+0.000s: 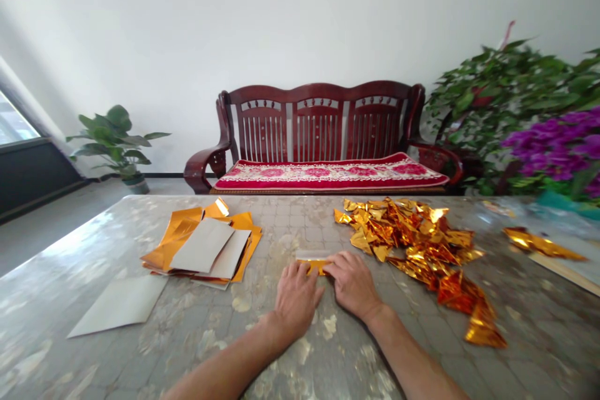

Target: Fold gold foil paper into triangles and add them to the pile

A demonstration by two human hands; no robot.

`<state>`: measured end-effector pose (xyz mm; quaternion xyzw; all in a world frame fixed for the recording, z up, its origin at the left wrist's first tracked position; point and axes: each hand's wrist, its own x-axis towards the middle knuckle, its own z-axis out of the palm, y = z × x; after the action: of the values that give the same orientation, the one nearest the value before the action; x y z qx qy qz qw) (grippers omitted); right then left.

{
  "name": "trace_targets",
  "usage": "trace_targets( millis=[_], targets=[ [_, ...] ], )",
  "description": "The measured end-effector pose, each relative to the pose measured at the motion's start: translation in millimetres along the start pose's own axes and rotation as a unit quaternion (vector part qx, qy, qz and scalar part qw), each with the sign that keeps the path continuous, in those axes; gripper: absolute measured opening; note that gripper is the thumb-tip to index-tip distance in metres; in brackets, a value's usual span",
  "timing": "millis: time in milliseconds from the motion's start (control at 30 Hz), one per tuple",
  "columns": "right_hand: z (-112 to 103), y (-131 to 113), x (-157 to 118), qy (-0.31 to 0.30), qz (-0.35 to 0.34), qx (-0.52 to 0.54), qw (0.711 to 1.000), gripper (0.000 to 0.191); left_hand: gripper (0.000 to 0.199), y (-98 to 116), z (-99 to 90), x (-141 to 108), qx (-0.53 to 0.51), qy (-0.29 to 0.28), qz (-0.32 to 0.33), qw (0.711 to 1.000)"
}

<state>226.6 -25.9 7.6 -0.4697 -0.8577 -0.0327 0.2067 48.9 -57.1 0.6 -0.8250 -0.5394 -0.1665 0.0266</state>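
A strip of gold foil paper (315, 265) with a pale far edge lies crosswise on the table in front of me. At its left end my left hand (296, 300) presses down, fingers bent over the paper and thumb pointing right. My right hand (354, 284) has its fingers curled onto the strip's right end; the fingertips are partly hidden. To the left is a loose stack of gold foil sheets (175, 231), some turned with the pale side (201, 245) up. On the right spreads a heap of folded gold foil pieces (412, 234).
A single pale sheet (119, 306) lies at left on the patterned table (225, 350). At right are clear plastic (499, 209), another gold piece (539, 244) and purple flowers (553, 147). A wooden bench (319, 119) stands beyond the table, with a potted plant (117, 140) to its left.
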Motion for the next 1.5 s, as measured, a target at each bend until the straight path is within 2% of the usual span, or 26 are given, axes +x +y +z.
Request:
trace_targets(
  millis=[133,267,400,500,633,767,1000,1200,1333,1500],
  targets=[
    [0.0,-8.7,1.0,-0.010,-0.010,-0.009,1.000,0.026,0.025,0.8,-2.7,2.7,-0.006,-0.019,-0.005,1.000],
    [4.6,-6.2,3.9,-0.018,-0.012,-0.032,0.999,0.023,0.027,-15.3,-8.5,8.5,-0.017,-0.054,0.034,0.998],
    [10.1,0.7,5.5,-0.025,-0.011,-0.032,0.999,0.022,0.033,-40.8,-10.8,19.6,-0.033,-0.099,0.097,0.990],
    [12.6,7.1,6.0,-0.023,0.004,-0.025,0.999,0.022,0.026,-55.6,-12.8,28.6,-0.008,-0.110,0.156,0.982],
    [13.5,14.2,5.6,-0.016,0.024,-0.010,1.000,0.023,0.015,-62.6,-15.7,36.0,0.029,-0.113,0.210,0.971],
    [10.3,10.2,4.7,0.004,0.019,-0.012,1.000,0.021,0.012,-58.6,-10.9,36.8,0.041,-0.116,0.212,0.969],
    [11.0,-9.7,7.6,-0.013,-0.075,-0.024,0.997,0.012,0.022,-53.5,-1.7,32.2,-0.026,-0.099,0.150,0.983],
    [23.8,-11.5,9.6,0.042,-0.109,-0.071,0.991,0.017,0.013,-66.9,-14.9,38.4,-0.055,-0.119,0.198,0.971],
    [27.9,-10.5,9.7,0.065,-0.093,-0.075,0.991,0.019,0.014,-69.2,-15.0,41.4,-0.039,-0.105,0.211,0.971],
    [28.9,-10.0,10.4,0.067,-0.049,-0.055,0.995,0.020,0.020,-65.6,-2.7,34.9,-0.011,-0.059,0.192,0.980]
  ],
)
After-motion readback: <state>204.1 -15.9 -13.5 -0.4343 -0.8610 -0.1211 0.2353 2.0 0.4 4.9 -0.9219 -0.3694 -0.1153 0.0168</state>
